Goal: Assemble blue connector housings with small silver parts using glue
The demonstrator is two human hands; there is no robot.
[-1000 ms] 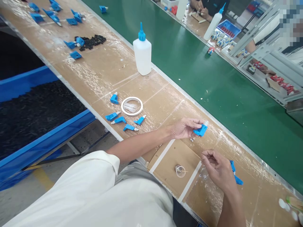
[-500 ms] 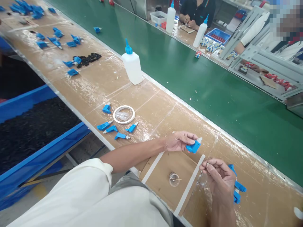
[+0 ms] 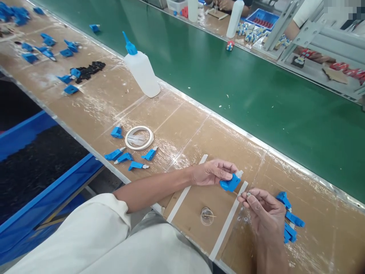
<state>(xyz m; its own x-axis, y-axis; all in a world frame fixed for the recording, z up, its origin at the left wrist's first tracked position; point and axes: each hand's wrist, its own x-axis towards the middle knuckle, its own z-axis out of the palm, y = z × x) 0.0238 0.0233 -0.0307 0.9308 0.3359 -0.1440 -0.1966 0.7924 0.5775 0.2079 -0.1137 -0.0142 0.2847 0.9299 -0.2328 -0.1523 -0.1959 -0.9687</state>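
Note:
My left hand (image 3: 216, 173) grips a blue plastic part (image 3: 230, 183) with a pale tip, holding it above the cardboard-covered bench. Just to the right, my right hand (image 3: 262, 209) is closed in a pinch on a small pale piece (image 3: 248, 195), too small to name. The hands are close together but apart. Below them, a small clear cup (image 3: 207, 216) with a thin stick in it stands on a cardboard sheet (image 3: 196, 205) edged by white tape strips. Beside my right wrist lie several blue parts (image 3: 295, 219), partly hidden by the hand.
A tape roll (image 3: 139, 137) and several blue parts (image 3: 136, 165) lie to the left. Farther back are a white squeeze bottle (image 3: 142, 72) and a black pile (image 3: 90, 71). A green conveyor (image 3: 199, 64) runs behind the bench; a blue bin (image 3: 42, 152) of black pieces stands lower left.
The camera view has tilted down and shifted, so the bench items sit elsewhere in the picture. My left hand has turned the blue part slightly. Both hands keep their grips.

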